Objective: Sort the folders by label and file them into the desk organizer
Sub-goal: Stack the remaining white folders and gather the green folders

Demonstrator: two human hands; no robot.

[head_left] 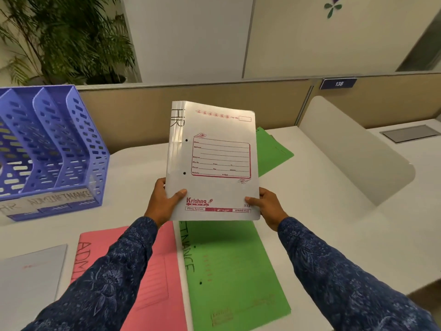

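Observation:
I hold a white spring-file folder point(212, 161) upright above the desk, with "HR" handwritten along its spine edge. My left hand point(163, 201) grips its lower left corner, thumb on the cover. My right hand point(265, 204) grips the lower right corner the same way. Below it on the desk lie a pink folder point(155, 278) marked "ADMIN" and a green folder point(233, 273) marked "FINANCE". A blue three-slot desk organizer point(55, 144) stands at the left, its front strip labelled HR, ADMIN, FINANCE.
Another green folder point(274, 151) lies behind the held one. A white folder point(31, 280) sits at the near left. A curved white divider point(353, 149) rises at the right, a tan partition point(143, 111) runs along the back, and a potted plant point(66, 39) stands beyond it.

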